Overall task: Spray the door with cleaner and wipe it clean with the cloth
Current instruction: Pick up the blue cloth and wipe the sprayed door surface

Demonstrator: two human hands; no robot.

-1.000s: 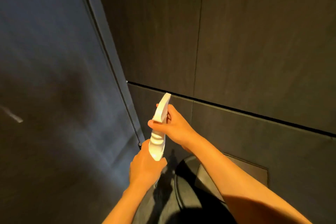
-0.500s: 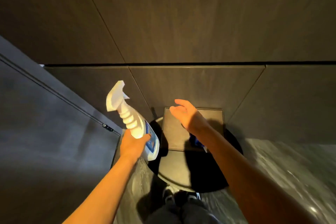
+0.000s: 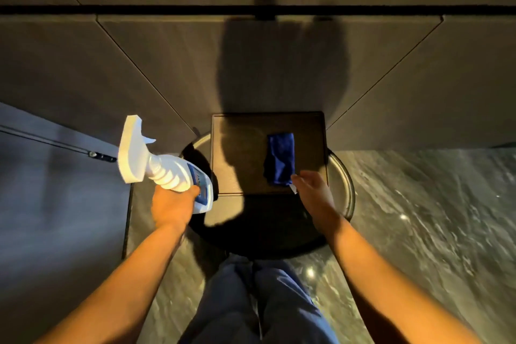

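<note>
My left hand [image 3: 171, 207] grips a white spray bottle [image 3: 164, 167] by its body, with the nozzle tilted up and to the left. A folded blue cloth [image 3: 280, 158] lies on a dark square tray [image 3: 240, 148] straight ahead. My right hand [image 3: 314, 190] is at the near edge of the cloth, fingers touching its white tag; I cannot see a firm grip. The door [image 3: 55, 190] is the blue-grey panel at the left, with a small metal fitting on its edge.
The tray rests on a round dark stool or table [image 3: 342, 187] against a dark wood-panelled wall [image 3: 139, 64]. Glossy marbled floor [image 3: 418, 218] spreads to the right. My legs in blue trousers [image 3: 259, 301] are at the bottom centre.
The view swung from the door down to the tray. My right hand let go of the bottle's trigger head and moved down to the cloth; my left hand still holds the bottle.
</note>
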